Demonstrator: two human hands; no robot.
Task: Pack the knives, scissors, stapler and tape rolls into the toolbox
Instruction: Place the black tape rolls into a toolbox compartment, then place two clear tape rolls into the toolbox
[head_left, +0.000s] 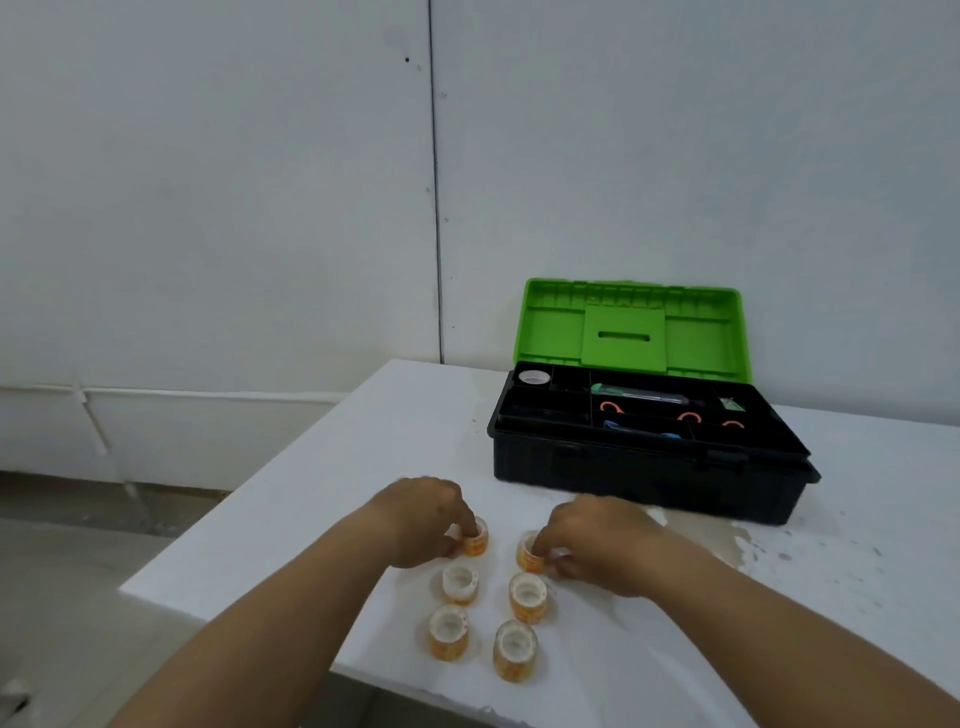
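Note:
Several small orange tape rolls stand in two columns near the table's front edge. My left hand (423, 519) pinches the far-left tape roll (475, 538). My right hand (597, 543) pinches the far-right tape roll (529, 553). Behind them sits the black toolbox (649, 467), its green lid (631, 327) standing open. Its tray holds a wide tape roll (534, 378) at the back left, a green-handled knife (644, 395), orange-handled scissors (688, 415) and a blue-handled tool (641, 430).
The white table (363, 467) has its left edge running diagonally and its front edge close to the nearest rolls. A grey wall stands behind the toolbox. A stained patch (743, 540) marks the table right of my right hand.

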